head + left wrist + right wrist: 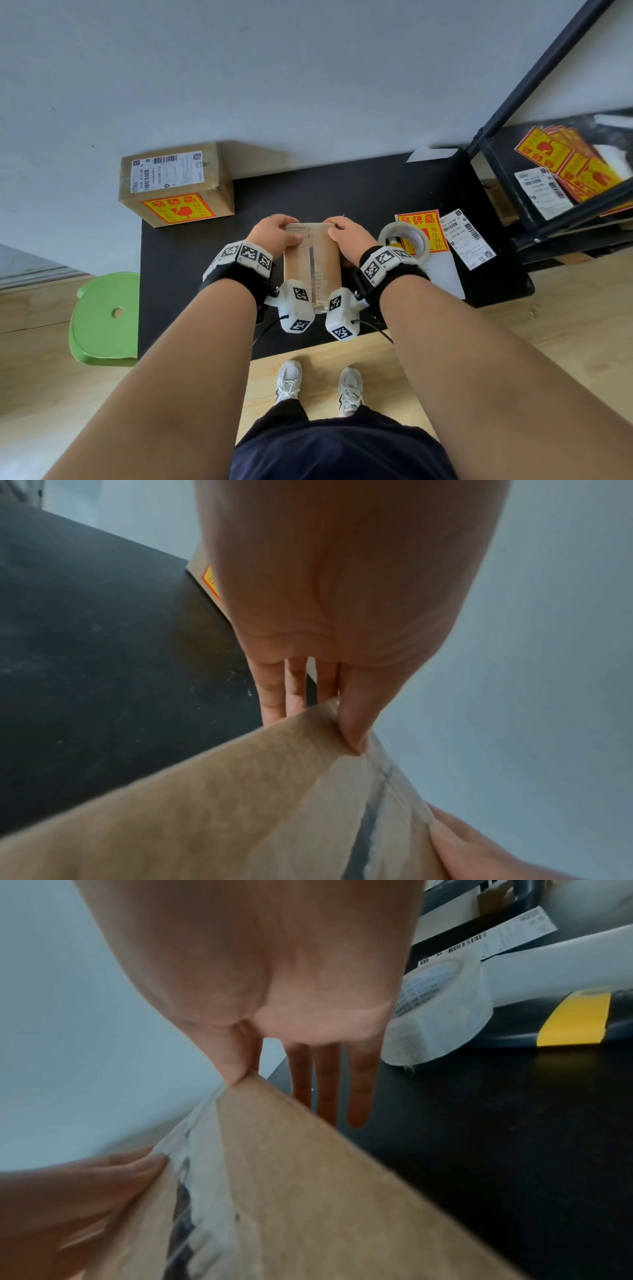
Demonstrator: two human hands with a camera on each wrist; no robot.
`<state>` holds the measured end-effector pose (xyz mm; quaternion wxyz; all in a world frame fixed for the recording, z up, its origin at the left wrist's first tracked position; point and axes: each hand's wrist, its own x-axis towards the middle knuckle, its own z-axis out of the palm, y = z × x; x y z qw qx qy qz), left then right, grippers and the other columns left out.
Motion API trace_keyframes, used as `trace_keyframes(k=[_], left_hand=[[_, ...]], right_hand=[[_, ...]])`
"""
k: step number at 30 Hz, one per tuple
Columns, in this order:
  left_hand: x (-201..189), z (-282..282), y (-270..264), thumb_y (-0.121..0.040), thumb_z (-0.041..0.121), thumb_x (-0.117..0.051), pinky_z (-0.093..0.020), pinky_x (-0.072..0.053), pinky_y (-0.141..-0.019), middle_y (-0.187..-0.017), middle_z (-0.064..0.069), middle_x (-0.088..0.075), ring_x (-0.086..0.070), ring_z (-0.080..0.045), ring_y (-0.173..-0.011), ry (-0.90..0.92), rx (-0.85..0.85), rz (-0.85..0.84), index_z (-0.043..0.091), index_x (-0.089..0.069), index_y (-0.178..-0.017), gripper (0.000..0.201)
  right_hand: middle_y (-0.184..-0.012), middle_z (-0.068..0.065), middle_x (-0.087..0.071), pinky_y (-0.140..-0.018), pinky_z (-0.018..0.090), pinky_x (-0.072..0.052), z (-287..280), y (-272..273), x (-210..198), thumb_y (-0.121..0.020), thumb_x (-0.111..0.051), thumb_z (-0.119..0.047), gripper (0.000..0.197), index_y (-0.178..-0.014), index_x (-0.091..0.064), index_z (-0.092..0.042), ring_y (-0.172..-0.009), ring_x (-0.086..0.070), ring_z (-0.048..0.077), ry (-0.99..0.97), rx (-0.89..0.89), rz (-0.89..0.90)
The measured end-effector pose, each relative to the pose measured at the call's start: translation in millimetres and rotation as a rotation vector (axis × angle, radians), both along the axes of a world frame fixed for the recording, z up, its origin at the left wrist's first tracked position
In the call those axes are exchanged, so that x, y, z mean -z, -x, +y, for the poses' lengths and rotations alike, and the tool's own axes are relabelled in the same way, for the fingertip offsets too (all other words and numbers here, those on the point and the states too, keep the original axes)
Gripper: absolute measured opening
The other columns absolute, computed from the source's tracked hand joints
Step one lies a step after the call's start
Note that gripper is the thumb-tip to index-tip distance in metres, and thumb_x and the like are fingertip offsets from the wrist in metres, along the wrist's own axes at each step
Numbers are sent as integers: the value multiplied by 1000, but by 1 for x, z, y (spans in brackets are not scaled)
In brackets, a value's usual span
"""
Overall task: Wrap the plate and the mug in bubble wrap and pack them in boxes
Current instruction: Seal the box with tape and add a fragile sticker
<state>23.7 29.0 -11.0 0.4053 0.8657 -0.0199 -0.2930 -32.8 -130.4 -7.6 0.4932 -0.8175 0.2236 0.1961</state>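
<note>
Cardboard box (312,263) with clear tape down its top seam sits mid-desk (191,274), and both hands are clamped on its far end. Left hand (274,233) holds the 11 o'clock corner, thumb on top and fingers (294,685) running down the side. Right hand (349,236) does the same at 1 o'clock, thumb on the top edge, fingers (359,1085) down the side. At 10 o'clock there's a second sealed box (176,185) with a shipping label and a yellow fragile sticker. Tape roll (404,240) at 3 o'clock, just beside the right hand, sitting on loose fragile stickers (423,222) next to a shipping label (467,238).
</note>
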Motion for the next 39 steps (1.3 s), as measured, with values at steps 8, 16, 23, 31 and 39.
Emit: trace_keyframes(k=[8, 16, 23, 31, 39], left_hand=[[8, 6, 7, -86, 15, -70, -21, -46, -78, -104, 3, -67, -62, -9, -89, 101, -127, -29, 17, -65, -118, 33], [10, 3, 16, -79, 17, -77, -32, -54, -90, -96, 7, -69, -67, -11, -88, 90, -218, -97, 21, -71, -111, 34], [11, 10, 28, -79, 24, -77, -31, -54, -85, -94, 5, -70, -66, -13, -88, 35, -328, -136, 18, -72, -106, 28], [5, 3, 44, -89, 42, -60, -30, -40, -69, -101, -7, -63, -55, -20, -83, -223, -369, -132, 8, -59, -105, 38], [3, -1, 49, -90, 30, -56, -28, -39, -76, -120, -9, -56, -56, -24, -101, -210, -361, -110, 9, -48, -123, 41]], right_hand=[[-122, 3, -59, -96, 46, -50, -3, 0, 0, -100, -40, -17, 33, -126, -60, -20, -109, -57, 21, -2, 13, -30], [-130, 2, -59, -98, 41, -48, -4, 2, -3, -100, -41, -23, 35, -130, -58, -25, -114, -56, 21, 79, -36, -45], [-151, 7, -40, -109, 41, -36, 4, 6, -3, -102, -35, -41, 55, -152, -29, -19, -133, -44, 28, 167, -87, 168], [-120, 12, -59, -88, 42, -51, -17, 13, -8, -94, -49, -36, 49, -136, -44, -11, -105, -60, 32, 163, 225, 161], [-108, 7, -63, -78, 34, -50, -12, 22, 3, -97, -50, -27, 32, -122, -55, -9, -91, -61, 23, 193, 214, -6]])
